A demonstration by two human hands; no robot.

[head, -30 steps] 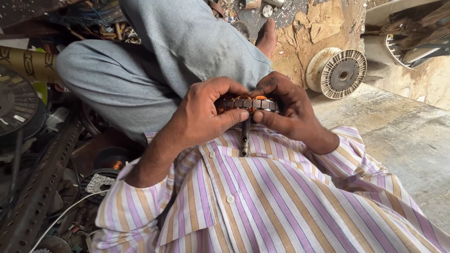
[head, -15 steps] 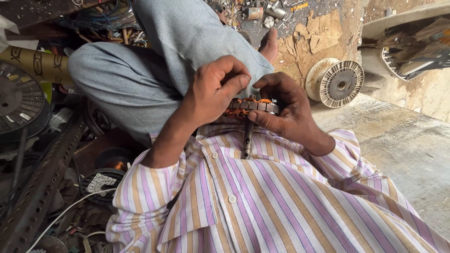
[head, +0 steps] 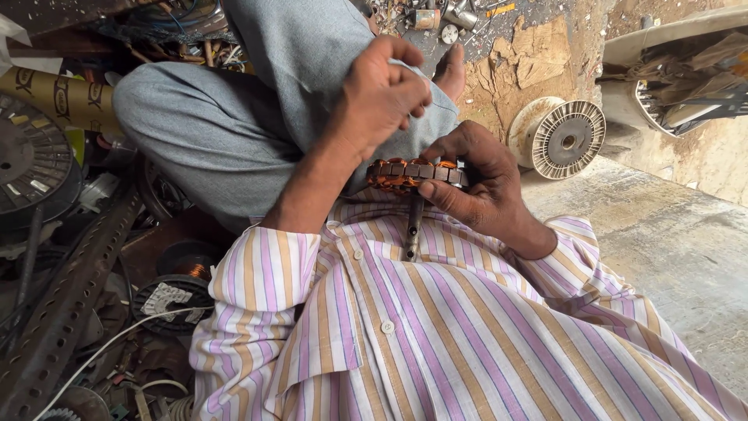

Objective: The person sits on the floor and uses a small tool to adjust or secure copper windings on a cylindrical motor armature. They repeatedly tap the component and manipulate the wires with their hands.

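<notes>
Two hands over a lap, shot from the head cam looking straight down. Biggest thing in view is the striped shirt [head: 467, 335], pink, tan and white, filling the lower half, with the grey trousers [head: 226, 117] folded up behind it on the crossed legs. Off to the left sits a pile of scrap: a perforated metal angle bar [head: 70, 304] lying diagonally and a spool of copper wire [head: 183, 277] next to it. On the right, a round white slotted fan-motor disc [head: 565, 139] leans on the dirt just past the concrete slab [head: 670, 257].

The right hand [head: 483, 187] is clamped around a wound motor stator [head: 417, 173], a ring with copper coils and grey steel segments, held right against the chest, with a dark shaft [head: 413, 226] sticking down out of it over the shirt. The left hand [head: 382, 97] is lifted just above the ring, fingers loosely curled; can't tell if it pinches a wire.
</notes>
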